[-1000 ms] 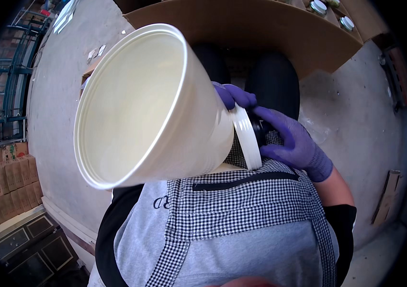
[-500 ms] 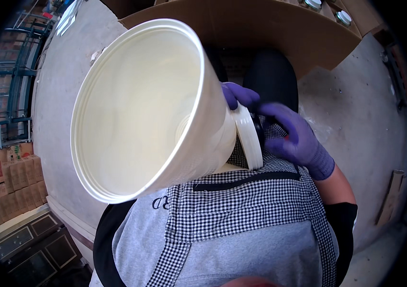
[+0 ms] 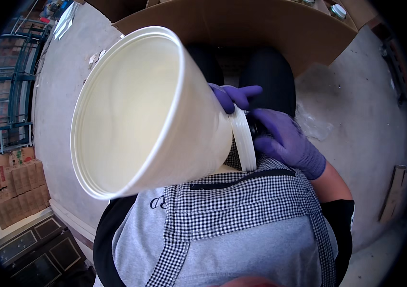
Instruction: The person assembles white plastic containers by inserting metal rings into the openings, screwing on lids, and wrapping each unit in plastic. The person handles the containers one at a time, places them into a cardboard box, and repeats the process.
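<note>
A large cream plastic bucket [image 3: 127, 119] lies tilted across my lap, its wide mouth turned up and to the left. At its narrow end on the right stands a round, ridged cream disc [image 3: 244, 141]; whether the two are joined I cannot tell. My left hand [image 3: 232, 97], in a purple glove, comes from behind the bucket with bent fingers at the disc's upper edge and one finger stretched out. My right hand [image 3: 287, 143], gloved alike, curls its fingers against the disc's far side, around a small black part [image 3: 255, 126] that is mostly hidden.
Ahead of my knees stands a big open cardboard box [image 3: 242, 33] with white-lidded glass jars [image 3: 338, 12] inside. Crumpled clear plastic [image 3: 314, 123] lies on the concrete floor to the right. On the left are stacked cartons [image 3: 12, 186], a dark cabinet [image 3: 40, 244] and blue metal racks [image 3: 19, 91].
The bucket and disc have shifted slightly left. My left hand's finger has stretched out to the right. My right hand has moved a little left and stays at the black part.
</note>
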`<state>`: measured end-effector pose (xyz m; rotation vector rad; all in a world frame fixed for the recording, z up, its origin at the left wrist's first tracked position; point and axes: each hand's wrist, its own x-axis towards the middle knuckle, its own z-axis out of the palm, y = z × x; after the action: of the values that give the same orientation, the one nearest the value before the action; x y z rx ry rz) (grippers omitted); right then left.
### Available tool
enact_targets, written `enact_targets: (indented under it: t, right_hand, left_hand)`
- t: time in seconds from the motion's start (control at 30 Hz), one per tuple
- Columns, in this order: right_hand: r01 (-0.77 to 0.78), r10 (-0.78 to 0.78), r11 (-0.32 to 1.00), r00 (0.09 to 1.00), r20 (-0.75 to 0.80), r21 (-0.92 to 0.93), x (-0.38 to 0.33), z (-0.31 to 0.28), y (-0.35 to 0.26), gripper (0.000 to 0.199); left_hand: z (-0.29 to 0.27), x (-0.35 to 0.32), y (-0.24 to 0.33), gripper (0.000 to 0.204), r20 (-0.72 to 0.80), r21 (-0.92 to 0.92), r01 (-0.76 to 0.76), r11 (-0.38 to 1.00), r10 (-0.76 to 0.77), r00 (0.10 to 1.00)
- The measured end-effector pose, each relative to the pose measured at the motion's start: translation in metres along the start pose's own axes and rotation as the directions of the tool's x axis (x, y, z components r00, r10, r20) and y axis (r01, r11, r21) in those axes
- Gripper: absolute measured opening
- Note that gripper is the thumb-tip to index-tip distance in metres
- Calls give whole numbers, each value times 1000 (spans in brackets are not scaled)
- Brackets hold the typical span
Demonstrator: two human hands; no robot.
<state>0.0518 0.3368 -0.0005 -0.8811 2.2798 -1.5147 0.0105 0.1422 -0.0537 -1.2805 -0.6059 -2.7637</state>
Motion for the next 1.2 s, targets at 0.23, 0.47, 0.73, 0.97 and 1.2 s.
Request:
enact_targets:
  t: [0.23, 0.47, 0.73, 0.97, 1.2]
  right_hand:
    - [-59, 69, 987, 996, -63, 152, -6, -4, 5, 58]
    - [-204, 199, 978, 974, 106, 45, -1, -10, 4, 63]
    - [-201, 186, 977, 969, 164, 75, -1, -8, -7, 71]
    - [42, -40, 999, 987, -157, 8, -6, 5, -2, 69]
    - [-23, 54, 945, 995, 85, -327, 1, 13, 35, 54]
  left_hand:
    - [4, 1, -2, 43, -59, 47, -9, 999, 12, 998]
    - [20, 0, -3, 38, -172, 20, 67, 998, -62, 983]
    - [18, 1, -3, 51, -131, 37, -3, 999, 8, 991]
    - [12, 3, 5, 54, -75, 81, 14, 997, -8, 997]
    - [10, -3, -26, 64, -102, -134, -164, 977, 151, 983]
